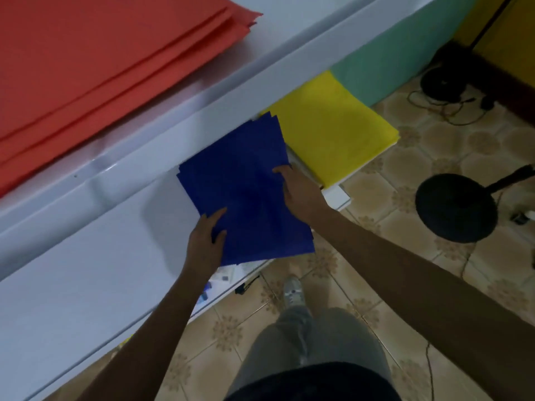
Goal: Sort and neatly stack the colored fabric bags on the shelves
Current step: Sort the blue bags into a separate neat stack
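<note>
A stack of dark blue fabric bags (246, 192) lies tilted over the front of the lower white shelf (86, 270), its far corner under the upper shelf. My left hand (205, 241) grips its near left corner, thumb on top. My right hand (298, 189) holds its right edge with fingers on top. A yellow stack (333, 131) sits to the right on the same level, and a green stack (390, 62) lies beyond it. Several red bags (101, 62) lie stacked on the upper shelf (202, 91).
A black round stand base (454, 206) and a black fan with cables (443, 82) are on the tiled floor at the right. My leg and shoe (292, 290) stand close to the shelf. Small items lie on a shelf below the blue stack.
</note>
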